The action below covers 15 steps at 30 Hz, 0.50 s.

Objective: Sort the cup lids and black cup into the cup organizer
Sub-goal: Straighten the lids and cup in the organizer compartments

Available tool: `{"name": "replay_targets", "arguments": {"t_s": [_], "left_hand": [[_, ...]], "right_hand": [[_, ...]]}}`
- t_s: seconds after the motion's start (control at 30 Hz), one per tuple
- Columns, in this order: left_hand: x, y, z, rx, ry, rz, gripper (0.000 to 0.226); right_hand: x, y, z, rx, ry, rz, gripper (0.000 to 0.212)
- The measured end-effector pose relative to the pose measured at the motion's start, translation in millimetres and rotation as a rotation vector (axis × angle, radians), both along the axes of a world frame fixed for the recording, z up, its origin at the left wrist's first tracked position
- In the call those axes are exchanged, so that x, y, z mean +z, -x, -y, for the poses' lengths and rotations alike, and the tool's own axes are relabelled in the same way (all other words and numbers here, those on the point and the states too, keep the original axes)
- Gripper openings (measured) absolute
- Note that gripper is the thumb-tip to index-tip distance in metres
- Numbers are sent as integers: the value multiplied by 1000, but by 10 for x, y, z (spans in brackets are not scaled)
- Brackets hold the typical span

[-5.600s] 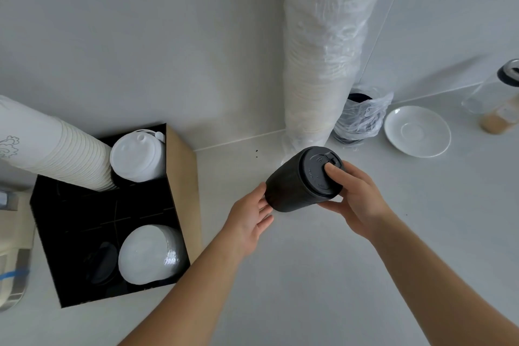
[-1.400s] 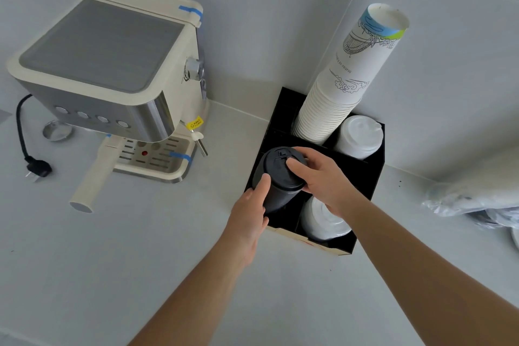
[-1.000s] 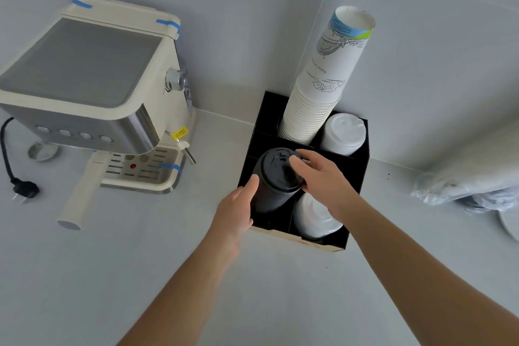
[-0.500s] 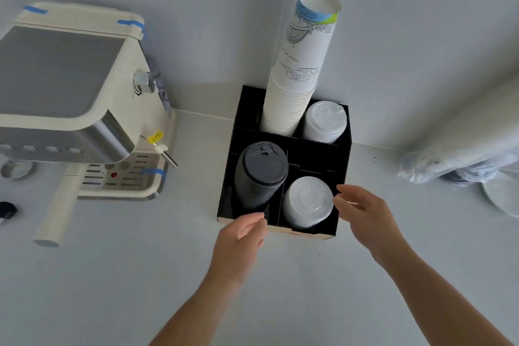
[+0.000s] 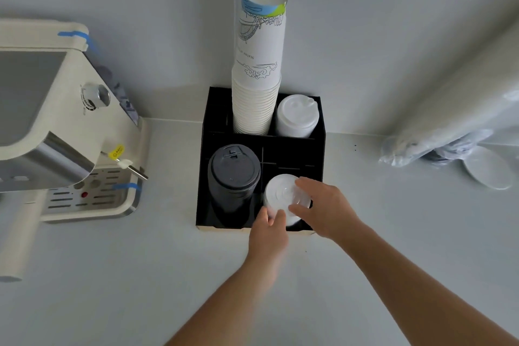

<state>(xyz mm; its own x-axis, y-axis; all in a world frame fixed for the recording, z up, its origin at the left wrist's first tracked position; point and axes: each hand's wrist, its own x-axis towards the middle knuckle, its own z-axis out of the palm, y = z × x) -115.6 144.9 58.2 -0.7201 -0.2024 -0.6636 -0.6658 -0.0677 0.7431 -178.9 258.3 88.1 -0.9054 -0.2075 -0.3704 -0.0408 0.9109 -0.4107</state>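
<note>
Your left hand (image 5: pixel 268 236) and right hand (image 5: pixel 327 209) wrap their fingers around the white lid stack (image 5: pixel 282 194) in the cup organizer (image 5: pixel 295 153), hiding its lower part.

Cream espresso machine (image 5: pixel 64 132) with blue tape strips at left on the white counter (image 5: pixel 112 275), white saucer (image 5: pixel 487 168) at right, plastic-wrapped sleeve (image 5: pixel 449 109) leaning above it

One head-worn view looks steeply down, close over the white counter (image 5: pixel 112 275). It faces the wall at 12 o'clock, forearms entering from 6 o'clock.
</note>
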Motion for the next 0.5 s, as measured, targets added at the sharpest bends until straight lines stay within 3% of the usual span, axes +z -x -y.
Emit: {"name": "replay_targets", "arguments": {"t_s": [0.1,0.17,0.3,0.5], "left_hand": [[17,65,-23,-9,67,31,24],[-3,107,-46,-36,99,55,16],[-89,172,-86,-79,116,42,38],[-273,330,-156,-84,145,29,46]], "right_hand": [[-9,14,17,38,-51,-15,39],[-39,17,10,39,-70,-25,40],[-123,21,-75,26,-56,-56,41],[-253,-33,-257,-47,55,-105,36]]}}
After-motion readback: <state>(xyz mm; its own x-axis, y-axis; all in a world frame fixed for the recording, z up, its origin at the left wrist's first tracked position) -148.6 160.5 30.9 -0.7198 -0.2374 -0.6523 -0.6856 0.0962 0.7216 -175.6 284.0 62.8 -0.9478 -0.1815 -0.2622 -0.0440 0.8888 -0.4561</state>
